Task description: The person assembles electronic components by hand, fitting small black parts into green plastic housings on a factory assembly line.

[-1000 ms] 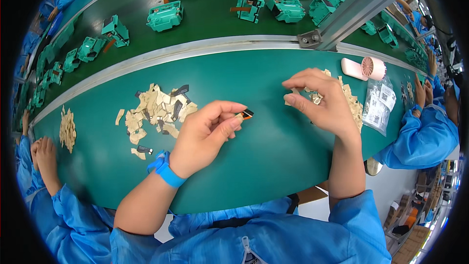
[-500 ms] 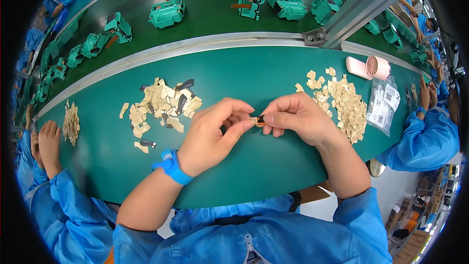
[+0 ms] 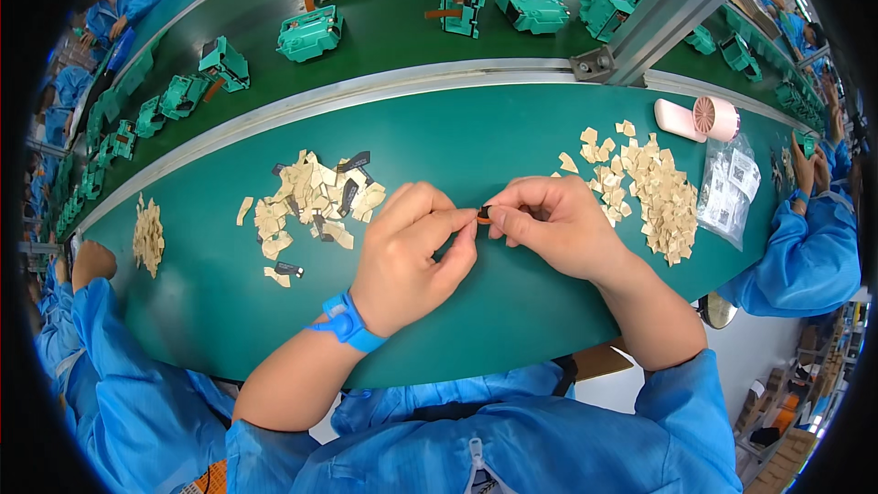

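Note:
A small black-and-orange strip (image 3: 484, 215) is held out over the green table, pinched between my hands. My left hand (image 3: 407, 256), with a blue wristband (image 3: 344, 320), has its thumb and forefinger closed at the strip's left end. My right hand (image 3: 551, 224) grips the other end between thumb and fingers, which partly hide it. Left of my hands lies a loose heap of cream paper-like pieces (image 3: 297, 201) mixed with several black strips (image 3: 351, 194). To the right of my hands spreads a larger pile of cream pieces (image 3: 666, 206).
A pink handheld fan (image 3: 716, 119) and a clear bag (image 3: 729, 192) lie at the right. Beyond the metal rail (image 3: 366, 87), a conveyor (image 3: 384, 27) carries several green housings (image 3: 310, 34). A metal post (image 3: 681, 14) rises there. Co-workers in blue sit on both sides.
The cream piece visible at my left thumb is no longer in sight. My left fingertips have shifted against the strip. The whole view has moved slightly.

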Demonstrator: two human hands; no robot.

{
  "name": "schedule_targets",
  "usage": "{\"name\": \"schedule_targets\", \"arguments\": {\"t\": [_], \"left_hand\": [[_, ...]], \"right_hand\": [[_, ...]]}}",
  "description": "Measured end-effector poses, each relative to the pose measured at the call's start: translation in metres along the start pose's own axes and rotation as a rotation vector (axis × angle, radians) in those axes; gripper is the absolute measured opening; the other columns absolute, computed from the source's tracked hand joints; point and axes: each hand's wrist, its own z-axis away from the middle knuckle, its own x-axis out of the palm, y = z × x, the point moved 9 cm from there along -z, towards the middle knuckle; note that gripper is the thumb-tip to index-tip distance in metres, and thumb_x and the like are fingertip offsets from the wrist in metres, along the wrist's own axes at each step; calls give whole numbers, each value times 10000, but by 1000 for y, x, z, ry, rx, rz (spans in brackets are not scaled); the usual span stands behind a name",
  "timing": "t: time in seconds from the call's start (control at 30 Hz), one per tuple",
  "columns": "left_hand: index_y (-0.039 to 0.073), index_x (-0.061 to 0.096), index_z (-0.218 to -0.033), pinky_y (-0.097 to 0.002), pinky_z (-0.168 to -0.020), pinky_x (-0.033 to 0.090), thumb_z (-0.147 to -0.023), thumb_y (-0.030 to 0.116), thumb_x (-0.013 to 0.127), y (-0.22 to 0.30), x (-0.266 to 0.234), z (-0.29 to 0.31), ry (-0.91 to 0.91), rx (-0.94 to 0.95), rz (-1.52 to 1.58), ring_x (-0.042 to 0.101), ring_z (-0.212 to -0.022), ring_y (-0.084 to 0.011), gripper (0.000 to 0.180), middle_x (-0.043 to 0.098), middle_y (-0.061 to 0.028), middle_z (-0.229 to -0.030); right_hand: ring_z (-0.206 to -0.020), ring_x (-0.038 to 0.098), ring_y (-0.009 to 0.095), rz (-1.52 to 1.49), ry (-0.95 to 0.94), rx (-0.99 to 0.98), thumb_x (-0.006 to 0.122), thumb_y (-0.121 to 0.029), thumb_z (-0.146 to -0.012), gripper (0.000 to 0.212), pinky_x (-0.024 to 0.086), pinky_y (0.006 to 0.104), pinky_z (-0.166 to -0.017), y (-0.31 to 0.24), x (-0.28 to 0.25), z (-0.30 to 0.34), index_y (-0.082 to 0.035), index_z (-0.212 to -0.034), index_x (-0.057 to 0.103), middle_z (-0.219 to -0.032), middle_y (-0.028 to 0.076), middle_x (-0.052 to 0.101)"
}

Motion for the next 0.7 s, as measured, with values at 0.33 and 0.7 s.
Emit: {"name": "schedule_targets", "arguments": {"t": [0.33,0.7], "left_hand": [[-12,703,-817,-289,-520,437,-720,-10,693,-16,10,1,-44,-144,161,564,-622,-183,98,585,-80,-735],[-4,710,-806,-228,-537,445,-750,19,693,-50,10,-11,32,-398,262,537,-586,-93,63,581,-44,-739]], "right_hand": [[-651,615,121,265,24,-192,640,-96,-831,143,498,254,-593,-19,1,2,27,-885,687,-759,84,658],[-637,538,18,134,259,-244,627,-70,-836,103,443,205,-557,-36,-56,7,23,-861,665,-702,-16,620]]}}
